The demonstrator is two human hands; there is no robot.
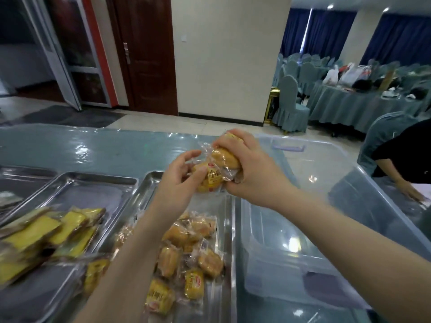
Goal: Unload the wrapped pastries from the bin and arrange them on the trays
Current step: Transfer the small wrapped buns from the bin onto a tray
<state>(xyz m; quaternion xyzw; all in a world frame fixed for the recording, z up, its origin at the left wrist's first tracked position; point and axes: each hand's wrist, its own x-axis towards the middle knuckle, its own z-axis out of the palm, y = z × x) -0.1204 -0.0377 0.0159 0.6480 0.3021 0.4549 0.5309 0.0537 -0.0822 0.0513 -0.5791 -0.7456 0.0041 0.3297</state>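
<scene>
My right hand (250,170) grips a bunch of wrapped pastries (224,159) in clear and yellow wrappers, held above the far end of a steel tray (229,220). My left hand (179,180) pinches one of those packets (211,180) from the left side. Several wrapped pastries (186,252) lie piled on that tray below my arms. The clear plastic bin (303,206) stands right of the tray, and its visible inside shows no pastries.
A second steel tray (93,187) on the left holds flat yellow wrapped cakes (46,234). A third tray edge (21,176) lies further left. Another person's hand (410,191) rests on the table at the right. Covered chairs and a round table stand behind.
</scene>
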